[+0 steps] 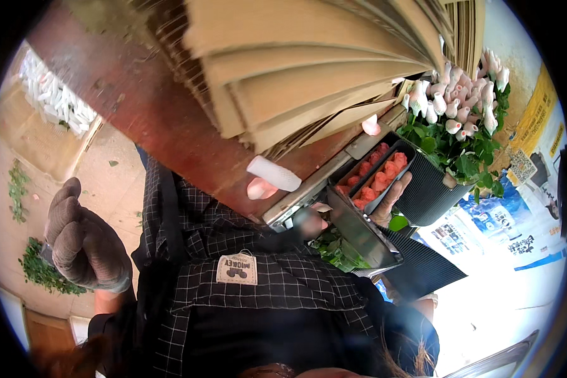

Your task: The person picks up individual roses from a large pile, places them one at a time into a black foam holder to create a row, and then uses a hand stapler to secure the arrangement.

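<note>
My left hand (85, 242), in a grey-brown knitted glove, is raised on the left with its fingers curled closed; what they hold, if anything, is hidden. To the right, my right hand (392, 200) is closed against the side of a bunch of coral roses (384, 178). Its fingers show beside the blooms, while the rest is hidden behind a black ridged panel (425, 264). The roses sit in rows in a dark metal box-like frame (365, 239), with green leaves (340, 249) below. A white net sleeve (274, 174) lies near a pale pink bloom (260, 189) on the table edge.
A stack of cardboard sheets (315, 69) covers much of the reddish table (132, 94). Net-sleeved roses (460, 101) stand in a leafy bundle at the right. A tub (34, 135) of white net sleeves stands at far left, near leaves (44, 268) on the floor.
</note>
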